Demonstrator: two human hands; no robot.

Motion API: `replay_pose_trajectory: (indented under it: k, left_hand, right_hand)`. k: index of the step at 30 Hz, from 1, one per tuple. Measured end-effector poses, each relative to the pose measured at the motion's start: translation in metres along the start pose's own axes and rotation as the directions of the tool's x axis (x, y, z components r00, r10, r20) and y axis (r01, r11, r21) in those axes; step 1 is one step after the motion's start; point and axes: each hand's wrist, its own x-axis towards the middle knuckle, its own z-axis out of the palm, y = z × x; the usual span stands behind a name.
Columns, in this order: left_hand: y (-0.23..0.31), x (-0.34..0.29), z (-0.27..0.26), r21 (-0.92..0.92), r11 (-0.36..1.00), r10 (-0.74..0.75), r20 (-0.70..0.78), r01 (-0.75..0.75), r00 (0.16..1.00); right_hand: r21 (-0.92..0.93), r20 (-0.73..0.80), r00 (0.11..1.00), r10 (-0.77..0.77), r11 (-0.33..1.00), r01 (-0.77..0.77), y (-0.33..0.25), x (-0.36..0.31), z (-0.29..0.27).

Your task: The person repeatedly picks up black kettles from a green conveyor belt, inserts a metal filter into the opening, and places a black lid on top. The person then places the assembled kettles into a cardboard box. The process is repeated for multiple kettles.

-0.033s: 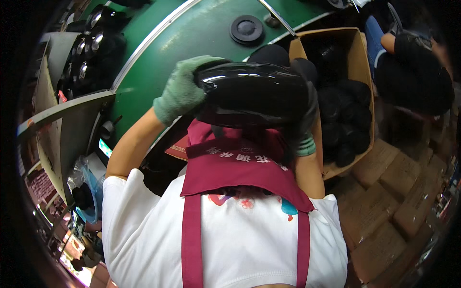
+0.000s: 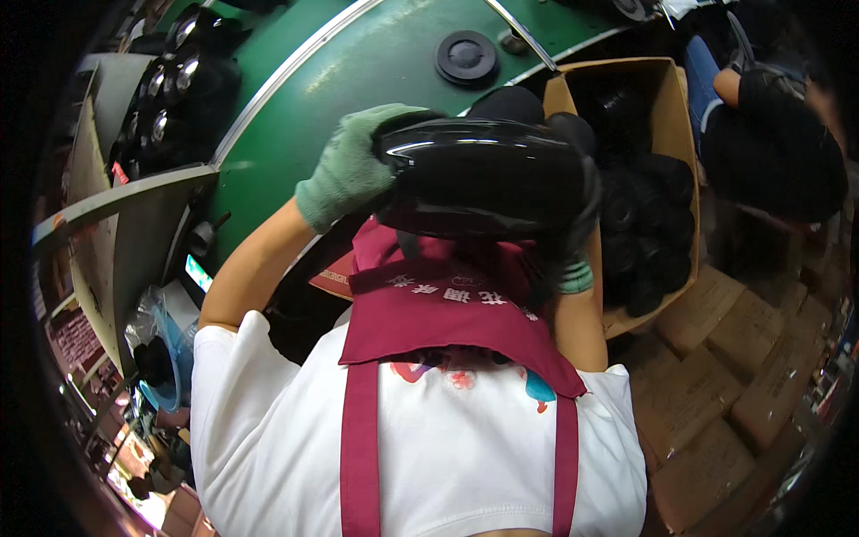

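Between my two hands I hold a glossy black rounded shell, raised in front of my chest at the near edge of the green table. My left hand, in a pale green glove, grips its left end, with the fingers over the top edge. My right hand, in a dark glove with a green striped cuff, is closed around its right end. Those right fingers are partly lost against the black surface. The shell's underside is hidden from view.
A flat black round disc lies on the green table. To the right stands an open cardboard box with several black rounded pieces. Glossy black shells are stacked at the left. Brown cartons are at the lower right; a person is beyond the box.
The whole view has shifted slightly, with the shell a little further right in the picture. Both hands keep the same hold on it.
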Motion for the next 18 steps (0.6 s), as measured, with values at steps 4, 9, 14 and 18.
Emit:
replay_pose_trajectory:
  k: [4, 9, 14, 18]
  left_hand:
    - [-0.001, 0.0, -0.003, -0.706, 0.673, -0.241, 0.074, 0.222, 0.968]
    - [-0.019, 0.002, -0.011, -0.747, -0.082, -0.339, 0.643, 0.659, 0.687]
    - [-0.011, 0.008, 0.022, -0.659, 0.636, -0.443, 0.115, 0.402, 0.889]
    - [0.019, 0.022, 0.006, -0.632, 0.727, -0.411, -0.088, 0.268, 0.907]
  right_hand:
    - [0.392, 0.065, 0.94, 0.335, 0.858, -0.333, -0.013, 0.038, -0.024]
    - [0.541, -0.08, 0.986, -0.145, 0.825, 0.165, -0.035, 0.082, -0.053]
    - [0.433, 0.02, 0.891, -0.453, 0.807, 0.401, -0.059, 0.097, -0.057]
    - [0.48, -0.156, 0.979, -0.128, 0.857, 0.188, -0.053, 0.091, -0.038]
